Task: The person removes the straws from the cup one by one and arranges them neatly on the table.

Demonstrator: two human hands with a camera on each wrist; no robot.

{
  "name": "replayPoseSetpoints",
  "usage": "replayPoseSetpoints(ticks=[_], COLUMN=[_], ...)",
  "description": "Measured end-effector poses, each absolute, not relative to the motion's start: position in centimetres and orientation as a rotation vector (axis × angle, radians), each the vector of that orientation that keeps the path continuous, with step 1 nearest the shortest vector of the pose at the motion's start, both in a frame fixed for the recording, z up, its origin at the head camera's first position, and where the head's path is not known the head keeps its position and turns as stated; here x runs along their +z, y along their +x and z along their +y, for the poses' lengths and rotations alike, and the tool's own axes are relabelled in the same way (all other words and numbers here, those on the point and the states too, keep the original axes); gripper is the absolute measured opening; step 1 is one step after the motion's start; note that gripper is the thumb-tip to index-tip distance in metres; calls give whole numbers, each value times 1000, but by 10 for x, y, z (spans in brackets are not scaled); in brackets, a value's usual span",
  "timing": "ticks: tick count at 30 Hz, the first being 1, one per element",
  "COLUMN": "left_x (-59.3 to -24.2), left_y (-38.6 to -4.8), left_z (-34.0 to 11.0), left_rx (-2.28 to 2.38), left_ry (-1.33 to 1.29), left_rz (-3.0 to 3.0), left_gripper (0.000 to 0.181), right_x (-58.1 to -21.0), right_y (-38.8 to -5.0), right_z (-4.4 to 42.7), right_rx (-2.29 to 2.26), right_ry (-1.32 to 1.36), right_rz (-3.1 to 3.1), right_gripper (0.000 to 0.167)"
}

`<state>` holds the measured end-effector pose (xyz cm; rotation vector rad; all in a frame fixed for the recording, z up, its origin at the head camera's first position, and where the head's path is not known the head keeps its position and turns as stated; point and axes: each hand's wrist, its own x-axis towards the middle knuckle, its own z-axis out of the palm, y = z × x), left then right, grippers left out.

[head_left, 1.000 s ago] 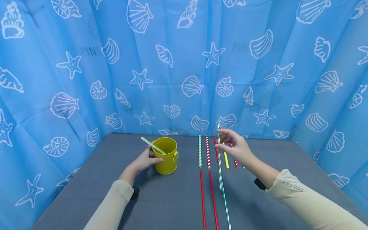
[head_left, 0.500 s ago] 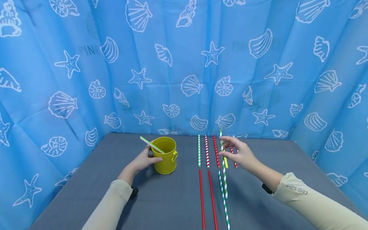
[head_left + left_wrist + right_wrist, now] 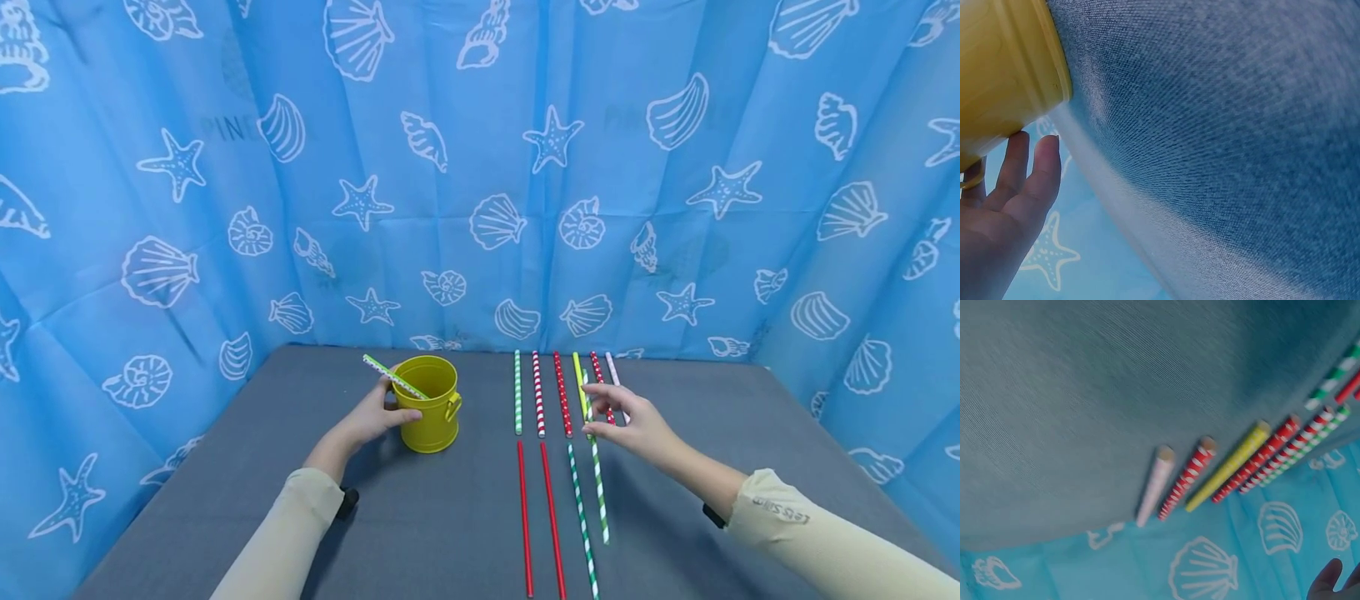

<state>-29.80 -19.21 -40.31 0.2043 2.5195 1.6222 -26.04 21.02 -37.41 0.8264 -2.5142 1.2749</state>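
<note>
My left hand [image 3: 369,423] grips the side of a yellow bucket [image 3: 433,432], its thumb in front and its other fingers partly hidden behind. In the left wrist view, fingers [image 3: 1044,165] lie against the bucket. A green and white paper straw [image 3: 396,377] leans over the bucket's rim beside that hand. On the right, my right hand [image 3: 637,427] pinches a green-and-white striped straw [image 3: 600,492] between thumb and fingers. That straw slants above the table, its lower end toward me. The right wrist view catches only fingertips [image 3: 1330,575] in its lower right corner.
A back row holds a pale green striped straw [image 3: 517,396], red patterned straws [image 3: 562,396], a yellow straw [image 3: 576,375] and a pale pink straw [image 3: 1155,487]. Nearer lie two plain red straws [image 3: 524,517] and a dark green striped straw [image 3: 581,521]. A blue shell-print curtain [image 3: 465,167] stands behind the grey table [image 3: 420,533].
My right hand has moved right and toward me, lowering the striped straw to the right of the dark green one. The left hand stays at the bucket.
</note>
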Motion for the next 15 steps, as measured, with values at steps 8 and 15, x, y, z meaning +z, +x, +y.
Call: replayPoseSetpoints(ticks=[8, 15], left_x=[-402, -402], left_y=[-297, -296], left_z=[-192, -192], left_rx=[1622, 1620], left_ry=[185, 183], left_rz=[2515, 2519], left_gripper=[91, 92], right_x=[-399, -418], right_y=[-258, -264], right_z=[221, 232], right_rx=[1328, 1419], right_ry=[810, 863], right_rz=[-2579, -2707], right_gripper=[51, 51])
